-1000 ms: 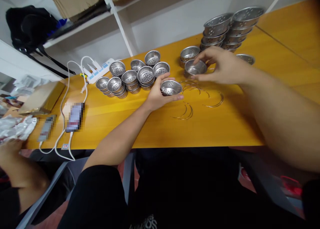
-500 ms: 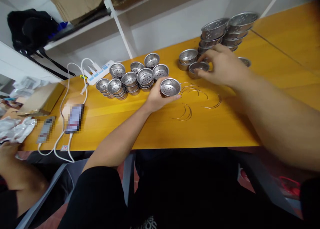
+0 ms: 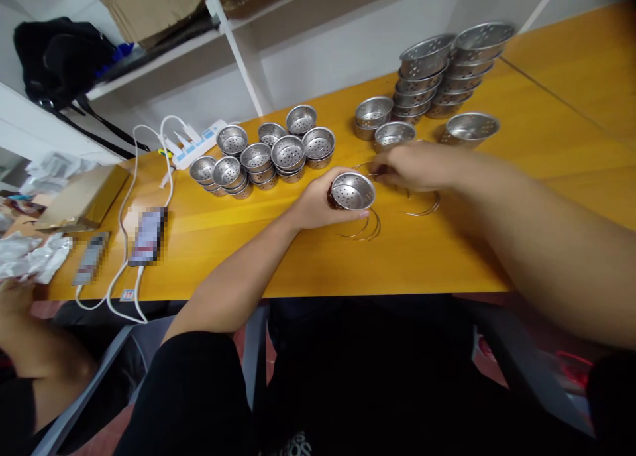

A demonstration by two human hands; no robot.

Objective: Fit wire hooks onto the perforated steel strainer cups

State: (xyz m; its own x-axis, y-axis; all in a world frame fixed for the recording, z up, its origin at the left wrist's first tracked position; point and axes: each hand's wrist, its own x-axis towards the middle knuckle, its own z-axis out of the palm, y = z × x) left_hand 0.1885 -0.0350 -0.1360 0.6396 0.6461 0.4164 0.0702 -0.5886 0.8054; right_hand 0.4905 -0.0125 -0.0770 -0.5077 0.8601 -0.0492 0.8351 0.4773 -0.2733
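Observation:
My left hand is wrapped around a small perforated metal cup, held mouth up above the table. To its right, my right hand is low over the table with its fingers pinched at a thin curved wire; the fingertips are partly hidden. More curved wires lie below the held cup, and another group lies below my right hand. Just behind my right hand stands a single metal cup.
Several perforated cups stand stacked at the left back. Tall stacks of larger cups rise at the right back, near a lone wide cup. Phones, cables and a power strip lie left. Another person's arm shows at far left.
My right hand has let go of the cup at the back and come down to the wires. My left hand has carried its cup slightly right and nearer to me.

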